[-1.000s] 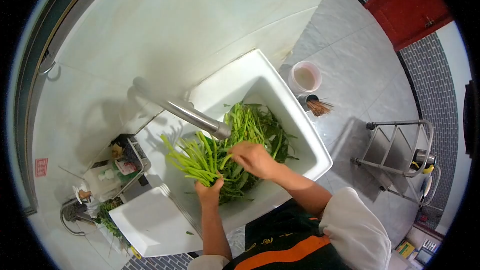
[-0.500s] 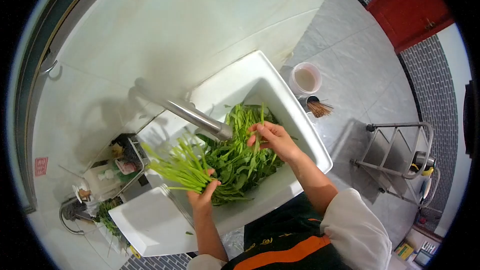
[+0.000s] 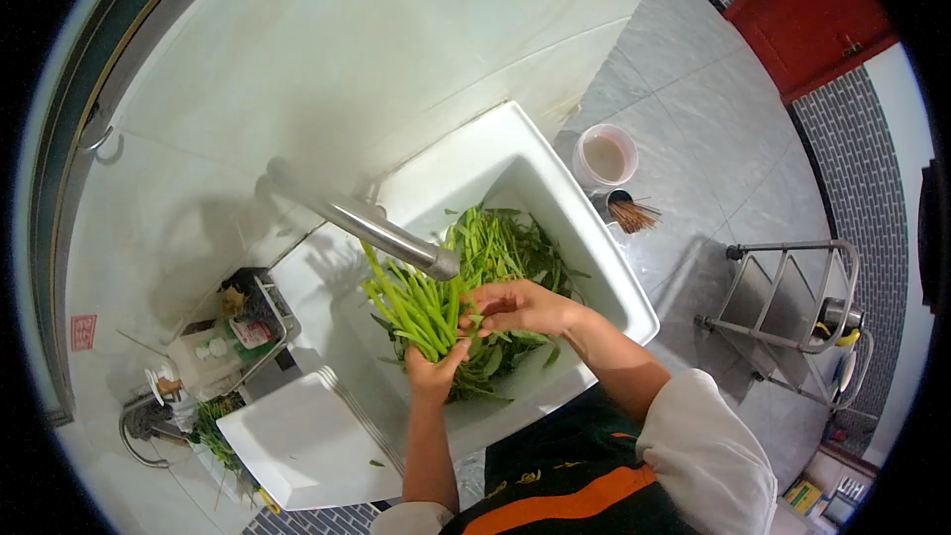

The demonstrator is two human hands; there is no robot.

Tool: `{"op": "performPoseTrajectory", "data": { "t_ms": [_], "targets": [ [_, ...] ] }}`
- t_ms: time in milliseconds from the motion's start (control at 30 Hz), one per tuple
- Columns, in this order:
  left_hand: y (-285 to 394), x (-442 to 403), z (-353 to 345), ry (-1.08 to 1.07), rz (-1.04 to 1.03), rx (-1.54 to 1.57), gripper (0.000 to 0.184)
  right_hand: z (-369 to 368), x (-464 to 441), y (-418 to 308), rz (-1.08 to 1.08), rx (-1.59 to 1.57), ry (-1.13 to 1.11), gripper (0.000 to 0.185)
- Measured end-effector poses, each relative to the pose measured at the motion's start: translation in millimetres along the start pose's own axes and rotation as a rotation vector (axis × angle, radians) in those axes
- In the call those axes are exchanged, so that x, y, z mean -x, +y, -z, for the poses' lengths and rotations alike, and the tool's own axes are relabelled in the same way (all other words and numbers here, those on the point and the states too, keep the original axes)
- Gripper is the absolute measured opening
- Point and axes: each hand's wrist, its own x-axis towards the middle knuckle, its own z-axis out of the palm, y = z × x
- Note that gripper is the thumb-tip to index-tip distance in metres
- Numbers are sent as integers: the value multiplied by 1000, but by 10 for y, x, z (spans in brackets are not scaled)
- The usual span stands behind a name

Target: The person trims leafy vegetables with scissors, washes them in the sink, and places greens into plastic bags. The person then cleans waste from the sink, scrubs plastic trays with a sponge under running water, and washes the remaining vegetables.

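My left hand (image 3: 433, 369) is closed around a bunch of green stems (image 3: 411, 309), cut ends pointing up and left, below the faucet. Close beside it on the right, my right hand (image 3: 515, 307) has its fingers bent together at the bunch's leaves, with a bit of green at the fingertips. Under both hands, a heap of leafy greens (image 3: 505, 243) lies in the white sink (image 3: 619, 287). The leafy ends of the held bunch merge with this heap.
A metal faucet (image 3: 386, 238) reaches over the sink. White trays (image 3: 297, 436) stand at the left, near a rack of items (image 3: 263, 322). On the floor at the right are a bucket (image 3: 604, 156), a container of sticks (image 3: 630, 213) and a metal cart (image 3: 783, 297).
My left hand first swung the bunch left, then brought it back right beneath the faucet. My right hand moved out over the heap with a stem and has returned to the bunch.
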Motion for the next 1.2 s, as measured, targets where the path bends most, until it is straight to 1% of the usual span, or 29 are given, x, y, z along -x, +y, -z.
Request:
{"op": "performPoseTrajectory", "data": {
  "t_ms": [67, 100, 133, 167, 200, 267, 300, 367, 400, 433, 500, 533, 567, 633, 667, 733, 767, 833, 867, 900, 933, 967, 1000, 1033, 1100, 1133, 1200],
  "targets": [
    [-5, 6, 30, -2, 25, -21, 18, 48, 14, 52, 68, 150, 92, 29],
    [-3, 8, 35, -1, 51, -43, 16, 88, 21, 65, 69, 150, 95, 29],
    [-6, 10, 32, -3, 50, -43, 16, 130, 28, 73, 44, 252, 106, 30],
    [-17, 15, 29, -9, 85, -141, 16, 160, 37, 78, 18, 352, 116, 31],
    [-31, 21, 31, -14, 120, -239, 15, 137, 60, 27, 18, 352, 115, 31],
    [-111, 21, 50, -2, 140, -241, 16, 81, 127, -104, 12, 807, 280, 31],
    [-121, 18, 47, 8, 159, -242, 17, 115, 151, -118, 11, 808, 282, 31],
    [-97, 25, 64, 26, 190, -226, 17, 227, 216, -112, 1, 1043, 396, 33],
    [-82, 33, 67, 47, 222, -211, 17, 426, 223, 112, 115, 1220, 374, 34],
    [-85, 35, 75, 47, 222, -211, 17, 487, 234, 241, 115, 1220, 375, 34],
    [-95, 23, 87, 30, 235, -205, 18, 519, 260, 397, 318, 1509, 352, 36],
    [-96, 15, 78, 29, 235, -205, 18, 409, 204, 365, 344, 1435, 360, 35],
    [-97, 13, 66, 16, 222, -159, 18, 289, 151, 330, 343, 1435, 361, 35],
    [-95, 6, 46, 0, 208, -118, 18, 86, 58, 287, 54, 644, 309, 34],
    [-91, 1, 33, -1, 201, -82, 18, 72, 28, 345, 56, 642, 310, 34],
    [-60, -8, 13, 2, 192, -51, 19, 36, -29, 478, -62, 120, 251, 18],
    [-23, -5, -2, 23, 189, -54, 19, -6, -46, 547, -62, 118, 250, 18],
    [-19, -11, -15, 37, 187, -55, 19, -119, -71, 614, 219, 126, 415, 14],
    [-45, -16, -5, 42, 177, -36, 20, -187, -65, 603, 264, 324, 476, 17],
    [-73, -19, 6, 46, 168, -18, 22, -254, -72, 581, 264, 325, 478, 17],
    [-108, -21, 17, 45, 168, -18, 22, -330, -81, 538, 263, 448, 518, 19],
    [-149, -22, 29, 53, 125, -52, 23, -392, -77, 490, 262, 571, 557, 21],
    [-148, -26, 25, 61, 81, -87, 25, -424, -75, 428, 271, 685, 585, 18],
    [-137, -25, 25, 61, 80, -88, 25, -424, -94, 444, 272, 685, 584, 18],
    [-99, -10, 20, 56, 56, -170, 27, -436, -129, 482, 403, 797, 580, 16],
    [-110, -7, 30, 53, 57, -170, 27, -454, -134, 485, 402, 796, 584, 16],
    [-169, 11, 78, 40, 88, -45, 32, -499, -128, 465, 409, 797, 571, 16]
  ]
}}
